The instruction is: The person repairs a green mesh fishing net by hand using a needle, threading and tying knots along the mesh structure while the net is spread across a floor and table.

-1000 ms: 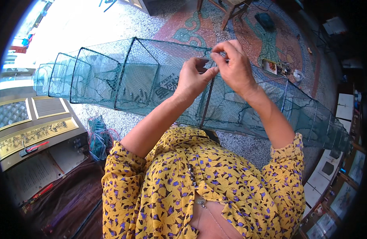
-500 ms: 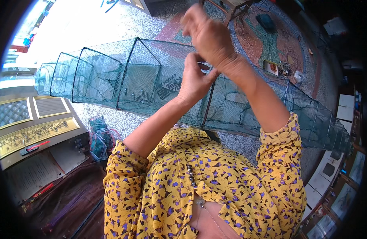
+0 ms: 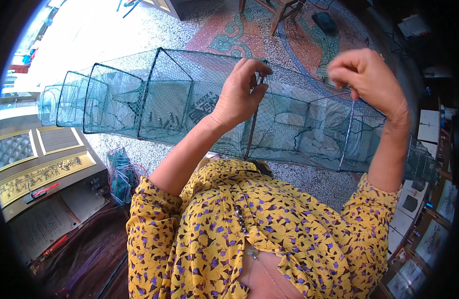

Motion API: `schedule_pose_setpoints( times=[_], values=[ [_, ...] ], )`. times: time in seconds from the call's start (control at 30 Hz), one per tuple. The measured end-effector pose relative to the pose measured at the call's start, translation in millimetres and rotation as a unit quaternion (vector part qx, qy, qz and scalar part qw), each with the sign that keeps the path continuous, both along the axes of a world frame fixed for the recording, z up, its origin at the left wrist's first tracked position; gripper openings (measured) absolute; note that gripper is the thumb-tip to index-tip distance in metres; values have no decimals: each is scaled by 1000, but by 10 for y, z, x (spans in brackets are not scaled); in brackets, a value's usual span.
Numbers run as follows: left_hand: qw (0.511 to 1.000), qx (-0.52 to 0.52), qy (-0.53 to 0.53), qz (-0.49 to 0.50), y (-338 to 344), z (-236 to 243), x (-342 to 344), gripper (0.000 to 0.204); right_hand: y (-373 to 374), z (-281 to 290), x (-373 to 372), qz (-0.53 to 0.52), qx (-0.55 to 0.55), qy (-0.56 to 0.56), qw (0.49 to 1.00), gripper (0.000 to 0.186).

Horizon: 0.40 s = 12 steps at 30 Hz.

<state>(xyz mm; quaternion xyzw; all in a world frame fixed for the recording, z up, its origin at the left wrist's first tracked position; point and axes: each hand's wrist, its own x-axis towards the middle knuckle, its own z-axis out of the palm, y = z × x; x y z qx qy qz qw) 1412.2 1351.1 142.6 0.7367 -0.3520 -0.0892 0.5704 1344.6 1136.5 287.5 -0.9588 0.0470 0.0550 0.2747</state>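
A long green mesh fish trap [image 3: 172,97] with dark square wire frames stretches across the view in front of me, left to right. My left hand [image 3: 239,94] is closed on the top of one dark frame [image 3: 253,122] near the trap's middle, thumb and fingers pinched there. Off to the right, my right hand [image 3: 371,79] is raised above another frame [image 3: 347,132], its fingers curled together in a pinch. Whatever thread or small thing those fingers may hold is too fine to make out. Several small metal cylinders [image 3: 172,121] show through the mesh on the left.
A bundle of green netting with reddish cord [image 3: 121,174] lies left of me, beside a cabinet with gold trim [image 3: 45,172]. A red-handled tool [image 3: 43,192] rests on the cabinet. Wooden stool legs [image 3: 278,17] stand on the patterned floor [image 3: 229,37] beyond the trap.
My right hand has moved from beside my left hand far out to the right and lower. My left hand stays at the frame. The view has shifted slightly.
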Motion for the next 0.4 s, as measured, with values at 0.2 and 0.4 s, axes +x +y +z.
schedule_pose_setpoints(
  times=[0.2,0.4],
  values=[
    [998,26,-55,16,6,-1,-8,25,-226,-424,-39,-163,83,-87,979,14],
    [986,133,-93,45,127,114,-87,20,194,-642,-74,62,-58,-187,979,18]
  ],
)
